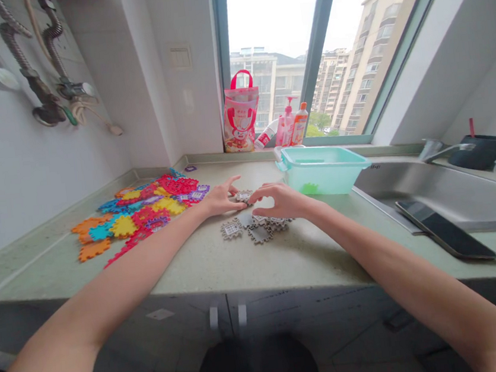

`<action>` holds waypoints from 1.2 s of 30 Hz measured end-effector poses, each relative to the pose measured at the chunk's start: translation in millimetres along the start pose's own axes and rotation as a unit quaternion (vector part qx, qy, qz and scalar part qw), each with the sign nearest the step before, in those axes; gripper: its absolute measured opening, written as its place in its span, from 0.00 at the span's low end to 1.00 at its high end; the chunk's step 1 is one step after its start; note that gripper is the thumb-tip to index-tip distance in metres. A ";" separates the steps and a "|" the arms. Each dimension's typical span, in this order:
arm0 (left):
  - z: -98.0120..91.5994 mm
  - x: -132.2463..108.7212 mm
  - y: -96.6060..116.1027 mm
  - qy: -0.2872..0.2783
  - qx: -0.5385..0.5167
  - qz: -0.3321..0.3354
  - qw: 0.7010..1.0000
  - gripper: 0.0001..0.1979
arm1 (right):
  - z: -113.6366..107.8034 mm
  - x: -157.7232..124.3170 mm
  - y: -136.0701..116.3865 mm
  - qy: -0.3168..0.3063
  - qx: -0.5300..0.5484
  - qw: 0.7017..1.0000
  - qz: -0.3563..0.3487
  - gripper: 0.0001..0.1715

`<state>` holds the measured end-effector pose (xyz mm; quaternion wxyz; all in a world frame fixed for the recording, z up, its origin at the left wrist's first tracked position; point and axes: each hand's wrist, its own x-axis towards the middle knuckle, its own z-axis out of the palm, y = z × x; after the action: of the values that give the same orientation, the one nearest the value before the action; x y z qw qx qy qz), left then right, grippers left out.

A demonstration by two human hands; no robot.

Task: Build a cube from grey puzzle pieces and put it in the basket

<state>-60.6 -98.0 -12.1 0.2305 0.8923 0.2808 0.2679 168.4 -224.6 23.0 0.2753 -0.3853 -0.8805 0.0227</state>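
A grey gear-edged puzzle piece (244,196) is between my two hands, above a small pile of similar pieces. My left hand (219,199) has it at its left edge, thumb below and another finger behind, while the index finger points out to the right. Curved in a C shape, my right hand (279,200) brings its index fingertip to the piece's right edge; its thumb is apart, over the pile. In front lie several grey puzzle pieces (260,233), some overlapping and partly hidden by my right hand. One with a printed face (232,229) lies at the left of them.
Many coloured gear-edged pieces (123,226) spread over the counter at left. A turquoise plastic basin (327,168) with something green in it stands behind my right hand. Farther right are a steel sink (469,202) and a phone (445,229) at its edge. Bottles (299,125) and a pink bag (241,118) line the window.
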 end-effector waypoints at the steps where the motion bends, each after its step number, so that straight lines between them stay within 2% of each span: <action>1: 0.0 0.6 -2.2 0.003 -0.002 -0.002 1.000 0.55 | 1.5 0.4 -3.2 -0.020 0.007 1.000 -0.010 0.14; 3: 0.3 1.6 -6.2 0.006 -0.004 -0.002 1.000 0.56 | 6.8 2.3 -8.1 -0.053 0.019 0.998 -0.018 0.16; 6: 1.0 2.7 -10.2 0.006 -0.003 0.001 1.000 0.56 | 13.9 5.7 -11.7 -0.072 0.029 0.997 0.003 0.14; 16: 0.3 2.4 -8.2 -0.001 0.010 0.002 1.000 0.54 | 4.7 2.5 -8.7 -0.072 -0.027 0.997 0.021 0.17; 24: 2.1 4.9 -14.4 0.005 -0.002 0.011 1.000 0.54 | 20.3 9.4 -23.6 -0.071 -0.036 0.996 0.049 0.13; 27: 1.9 4.4 -12.7 0.007 -0.002 0.017 1.000 0.54 | 16.5 8.8 -22.0 -0.043 -0.055 0.997 0.038 0.13; 34: 4.4 -2.2 11.0 -0.031 -0.001 0.051 0.998 0.52 | -0.1 12.7 -0.5 0.097 -0.076 0.992 0.039 0.10; 36: 6.5 -2.3 13.5 -0.030 -0.001 0.052 0.998 0.52 | 1.9 13.9 6.7 0.098 -0.083 0.990 0.052 0.09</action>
<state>-53.2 -111.1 -10.2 0.2255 0.9132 0.2265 0.2529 164.3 -210.0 26.2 0.3259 -0.4521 -0.8270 -0.0746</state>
